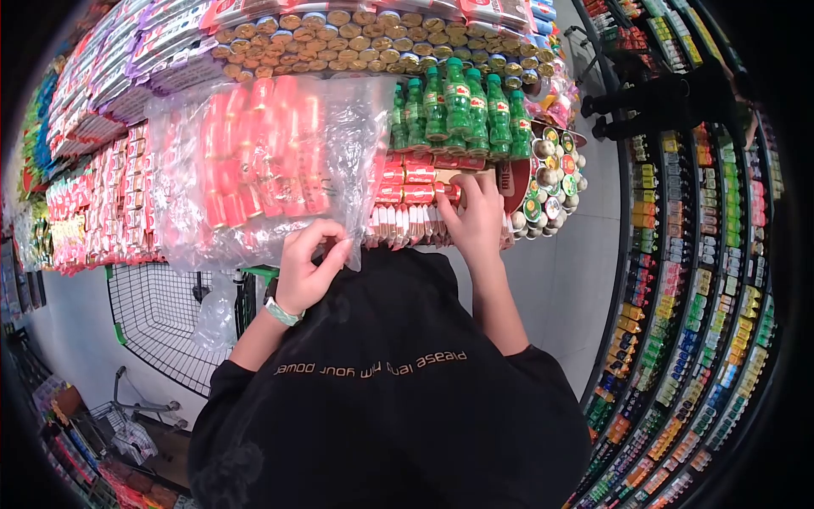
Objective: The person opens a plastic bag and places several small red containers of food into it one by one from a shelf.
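A large clear plastic bag (356, 144) lies across the display, with several red cans or bottles (263, 153) inside. At the bag's near edge is my left hand (312, 265), its fingers curled in a pinch on the plastic. To the right, my right hand (476, 219) reaches down into a cardboard box (504, 180), thumb and fingers around the end of a red can (447, 193). More red cans (419, 173) lie on their sides in rows beside it. Green bottles (458, 102) stand upright just behind the box.
Gold-lidded cans (339, 42) are stacked at the back. Round-topped containers (547, 182) fill the display's right end. A green-trimmed wire cart (161, 305) stands at left below the display. Stocked shelves (678, 297) line the right, where a person (670, 100) in dark clothes stands.
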### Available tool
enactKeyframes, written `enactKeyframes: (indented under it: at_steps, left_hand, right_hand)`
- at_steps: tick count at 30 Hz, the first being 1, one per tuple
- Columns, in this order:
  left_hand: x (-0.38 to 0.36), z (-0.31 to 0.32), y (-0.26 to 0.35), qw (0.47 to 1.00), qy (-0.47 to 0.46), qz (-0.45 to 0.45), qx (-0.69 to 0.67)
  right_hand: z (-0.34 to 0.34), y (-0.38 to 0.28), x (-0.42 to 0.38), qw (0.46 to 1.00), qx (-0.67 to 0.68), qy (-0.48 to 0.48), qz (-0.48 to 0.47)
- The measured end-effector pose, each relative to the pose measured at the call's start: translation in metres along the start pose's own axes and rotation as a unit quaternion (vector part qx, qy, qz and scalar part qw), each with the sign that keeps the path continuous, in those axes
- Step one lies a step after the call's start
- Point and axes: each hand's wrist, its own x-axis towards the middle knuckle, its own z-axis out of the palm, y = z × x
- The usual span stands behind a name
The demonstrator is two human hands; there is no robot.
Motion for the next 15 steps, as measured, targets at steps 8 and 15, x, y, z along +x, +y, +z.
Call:
enactKeyframes:
  at_steps: [8,15]
  left_hand:
    - [-0.0004,-0.0017,-0.0006,1.000,0.003,0.005,-0.007]
    - [0.0004,-0.0016,0.0006,1.000,0.007,0.013,-0.001]
  right_hand:
    - [-0.0014,-0.0018,0.0043,0.999,-0.033,-0.034,0.015]
    - [-0.0052,-0.0094,0.0094,0.998,-0.037,-0.040,0.027]
